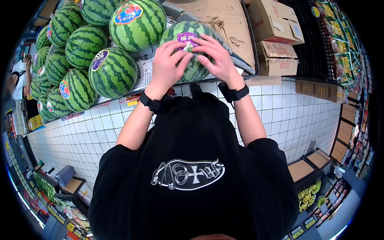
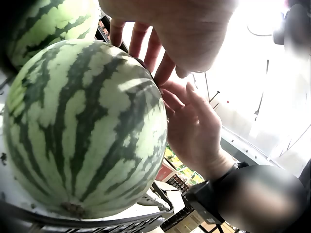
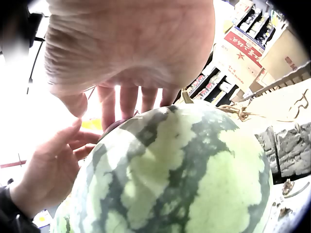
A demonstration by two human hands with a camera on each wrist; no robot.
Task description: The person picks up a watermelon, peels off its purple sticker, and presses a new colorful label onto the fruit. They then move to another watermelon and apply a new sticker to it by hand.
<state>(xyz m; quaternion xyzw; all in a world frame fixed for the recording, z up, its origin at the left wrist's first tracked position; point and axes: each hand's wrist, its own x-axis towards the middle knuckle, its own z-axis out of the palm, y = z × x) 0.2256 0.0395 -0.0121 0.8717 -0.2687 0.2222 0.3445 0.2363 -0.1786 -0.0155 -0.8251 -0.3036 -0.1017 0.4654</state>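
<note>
A striped green watermelon sits at the front edge of the stand, a purple label with white characters on its upper side. My left hand reaches over it from the left, fingertips on the label's left part. From the right, my right hand lays its extended fingertips on the label's other side. Both thumbs point inward, close together below the label. The left wrist view shows the watermelon's striped side; in the right wrist view, the label's dark edge lies under the fingers and the stem stands behind.
Several more watermelons are piled on the left, many with stickers. Cardboard boxes stand stacked right of the stand, beside hanging packets. Dry stem pieces lie on cardboard behind. White floor tiles surround me.
</note>
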